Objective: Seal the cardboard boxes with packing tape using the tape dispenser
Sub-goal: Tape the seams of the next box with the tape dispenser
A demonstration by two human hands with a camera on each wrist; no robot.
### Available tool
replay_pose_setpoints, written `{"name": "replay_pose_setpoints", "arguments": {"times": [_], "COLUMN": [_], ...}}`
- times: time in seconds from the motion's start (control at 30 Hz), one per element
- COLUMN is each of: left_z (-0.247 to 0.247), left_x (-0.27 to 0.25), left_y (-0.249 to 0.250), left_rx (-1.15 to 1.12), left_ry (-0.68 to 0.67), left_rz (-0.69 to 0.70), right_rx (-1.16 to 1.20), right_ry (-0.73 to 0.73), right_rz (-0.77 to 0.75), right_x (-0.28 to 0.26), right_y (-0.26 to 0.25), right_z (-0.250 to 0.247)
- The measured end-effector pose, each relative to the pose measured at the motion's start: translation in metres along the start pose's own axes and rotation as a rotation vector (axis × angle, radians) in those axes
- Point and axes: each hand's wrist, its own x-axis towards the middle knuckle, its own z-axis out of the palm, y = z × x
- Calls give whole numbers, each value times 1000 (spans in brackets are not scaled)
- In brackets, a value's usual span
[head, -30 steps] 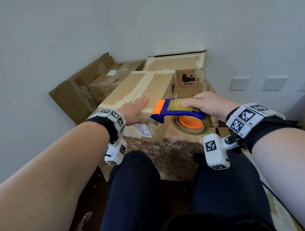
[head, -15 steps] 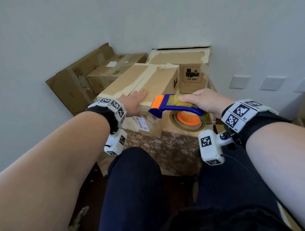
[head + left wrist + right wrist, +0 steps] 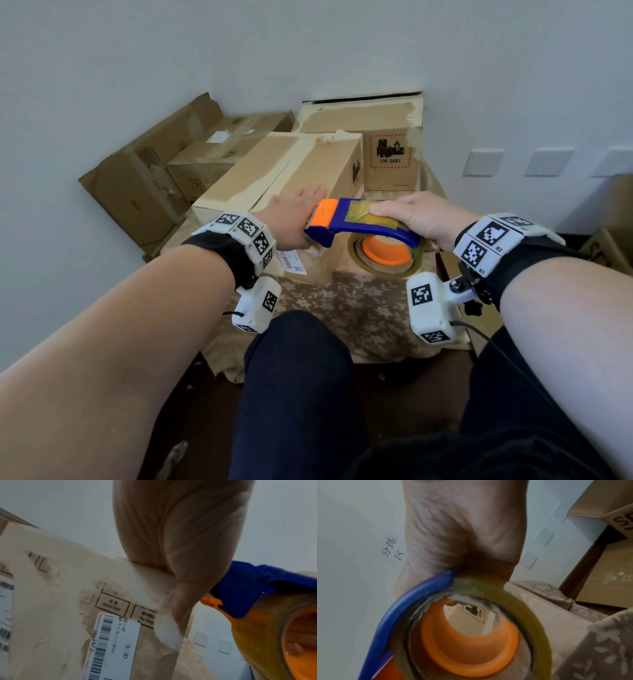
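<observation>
A long cardboard box (image 3: 291,171) with taped edges lies on a cloth-covered stand, its barcode labels facing me (image 3: 109,642). My left hand (image 3: 291,219) presses flat on its near top end, thumb down over the front corner (image 3: 181,601). My right hand (image 3: 421,216) grips the blue and orange tape dispenser (image 3: 359,226) from above, the tape roll (image 3: 387,253) hanging under it beside the box's right front corner. The dispenser's orange blade end (image 3: 323,214) points left, just over my left hand. In the right wrist view the roll (image 3: 471,628) fills the frame below my palm (image 3: 465,527).
A second box (image 3: 390,154) with a UN 3481 label stands behind on the floral cloth (image 3: 342,308). More cardboard boxes (image 3: 164,171) lean against the white wall at left. Another box (image 3: 613,246) sits at far right. My knees (image 3: 298,377) are close to the stand.
The dispenser has moved a little left, its orange end now over my left hand. My left hand stays pressed on the box top. The head view has shifted slightly.
</observation>
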Motion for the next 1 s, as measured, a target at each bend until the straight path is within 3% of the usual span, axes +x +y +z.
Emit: {"name": "replay_pose_setpoints", "arguments": {"times": [0.5,1.0], "left_z": [3,-4], "left_x": [2,3], "left_y": [2,9], "left_rx": [-23,0], "left_ry": [7,-67], "left_rz": [-45,-81], "right_rx": [378,600], "right_ry": [-152,-127], "right_rz": [-35,-48], "right_x": [18,3], "right_y": [54,92], "right_z": [22,21]}}
